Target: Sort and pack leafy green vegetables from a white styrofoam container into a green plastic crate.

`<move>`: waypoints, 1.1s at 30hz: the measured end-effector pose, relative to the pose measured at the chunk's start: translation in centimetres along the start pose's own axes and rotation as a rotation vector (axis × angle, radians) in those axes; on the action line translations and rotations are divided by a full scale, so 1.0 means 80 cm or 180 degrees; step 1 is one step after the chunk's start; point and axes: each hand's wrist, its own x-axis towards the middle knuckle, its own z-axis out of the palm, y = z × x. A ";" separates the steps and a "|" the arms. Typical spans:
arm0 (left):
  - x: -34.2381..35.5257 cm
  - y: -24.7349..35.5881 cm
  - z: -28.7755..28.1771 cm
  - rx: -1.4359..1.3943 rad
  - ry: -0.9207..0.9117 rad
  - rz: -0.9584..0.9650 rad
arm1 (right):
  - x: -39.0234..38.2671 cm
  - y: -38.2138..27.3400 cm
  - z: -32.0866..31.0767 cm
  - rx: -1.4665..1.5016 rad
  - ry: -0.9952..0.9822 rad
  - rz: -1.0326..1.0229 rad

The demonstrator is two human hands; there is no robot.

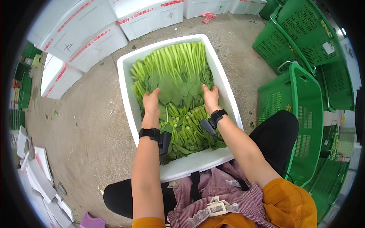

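Orange sleeve (291, 203) foremost; our left hand (151, 102) and right hand (211, 98), fingers mostly hidden (grip we cannot tell), flank leafy greens (171, 89) equally, stems (182, 57) running toward the far edge of the foam box (197, 165).

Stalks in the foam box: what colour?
The stalks are light yellowish green, paler than the leaves; best in the head view.

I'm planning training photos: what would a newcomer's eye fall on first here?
The bright leafy greens in the white foam box at centre would likely strike first, with the left hand and right hand flanking the upper part. Green crates along the right and white boxes stacked at upper left come next.
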 end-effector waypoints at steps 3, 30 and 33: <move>0.030 -0.004 0.019 -0.0012 0.0159 -0.0207 | 0.024 0.011 -0.006 0.0063 -0.0097 -0.0013; 0.051 0.020 0.019 -0.0445 -0.0197 -0.1139 | 0.008 -0.089 -0.010 0.0549 -0.1066 0.1164; 0.036 0.038 0.022 -0.0342 -0.0309 -0.1155 | 0.031 -0.082 -0.019 0.0637 -0.1187 0.1053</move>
